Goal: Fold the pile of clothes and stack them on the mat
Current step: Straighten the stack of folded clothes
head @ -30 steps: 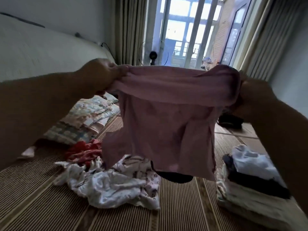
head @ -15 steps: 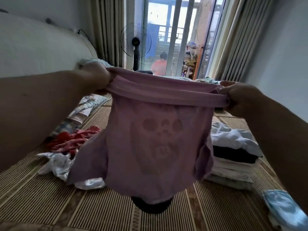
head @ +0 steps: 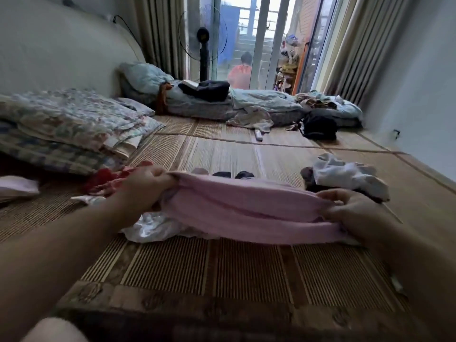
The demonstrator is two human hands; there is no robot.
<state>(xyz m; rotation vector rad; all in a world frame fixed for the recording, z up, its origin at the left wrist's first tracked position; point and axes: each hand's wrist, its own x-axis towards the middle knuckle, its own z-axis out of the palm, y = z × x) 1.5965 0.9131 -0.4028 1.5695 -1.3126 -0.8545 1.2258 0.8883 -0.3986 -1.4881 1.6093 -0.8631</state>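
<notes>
The woven mat [head: 222,267] stretches under me; on it my pink garment [head: 246,211] lies folded into a band, soft, light and floppy, so I hold its ends: left hand [head: 145,186] and right hand [head: 352,211], fingers clamped on cloth.

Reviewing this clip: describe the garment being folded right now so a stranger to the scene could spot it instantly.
Start at the woven straw mat covering the floor, then find the two bare arms reaching forward. Between the left hand and right hand stretches a pink garment, lowered onto the mat. It is the only pink piece, lying partly over crumpled white clothes.
</notes>
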